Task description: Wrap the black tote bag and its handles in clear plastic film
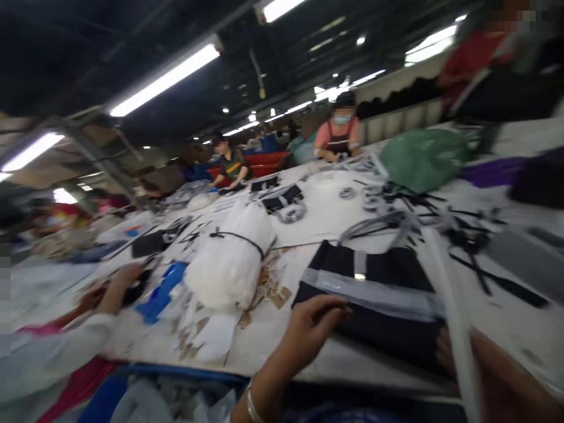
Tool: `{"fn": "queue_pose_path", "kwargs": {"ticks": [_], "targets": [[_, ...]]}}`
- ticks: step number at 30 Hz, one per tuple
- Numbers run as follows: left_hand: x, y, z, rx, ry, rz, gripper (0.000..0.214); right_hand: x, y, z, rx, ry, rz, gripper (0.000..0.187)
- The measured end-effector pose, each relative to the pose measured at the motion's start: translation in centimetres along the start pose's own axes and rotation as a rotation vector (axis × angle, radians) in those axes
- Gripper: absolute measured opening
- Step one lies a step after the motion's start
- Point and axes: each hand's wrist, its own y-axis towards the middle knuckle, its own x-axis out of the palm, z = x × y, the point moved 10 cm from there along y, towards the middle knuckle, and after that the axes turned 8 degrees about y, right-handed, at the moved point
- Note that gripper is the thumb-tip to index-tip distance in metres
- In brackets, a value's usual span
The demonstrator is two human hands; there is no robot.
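Note:
A black fabric bag (383, 332) with a grey band across it and grey handles lies on the table in front of me. My left hand (308, 329), with a bracelet at the wrist, is at the bag's near left edge. Its fingers bend loosely, thumb apart, holding nothing that I can see. At the bag's right edge is my right hand (493, 364), blurred. A long white strip (453, 317) passes between its thumb and fingers, which close around it.
A white bundle (229, 252) tied with a black cord stands left of the bag, beside brown scraps (273, 288). Black and grey straps (471, 241) lie to the right, near a green plastic bag (425, 158). A co-worker's hands (118, 285) are close on the left; others work across the table.

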Motion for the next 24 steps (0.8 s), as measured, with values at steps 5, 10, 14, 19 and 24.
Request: {"fn": "queue_pose_path", "kwargs": {"ticks": [5, 10, 14, 19, 24], "targets": [[2.9, 5.4, -0.1, 0.114, 0.302, -0.203, 0.022, -8.6, -2.0, -4.8, -0.173, 0.479, 0.434, 0.027], [8.4, 11.6, 0.1, 0.279, 0.555, -0.34, 0.022, -12.9, -2.1, -6.2, -0.332, 0.481, 0.622, 0.024], [13.5, 17.1, -0.2, 0.442, 0.719, -0.421, 0.024, -14.1, 0.1, -5.1, -0.352, 0.386, 0.644, 0.038], [17.5, 23.1, -2.5, 0.391, 0.91, -0.438, 0.039, -13.7, 4.6, -5.0, -0.36, 0.295, 0.587, 0.043], [19.5, 25.4, -4.4, 0.323, 0.878, -0.511, 0.045, -12.4, 8.1, -5.6, -0.362, 0.169, 0.566, 0.043]]}}
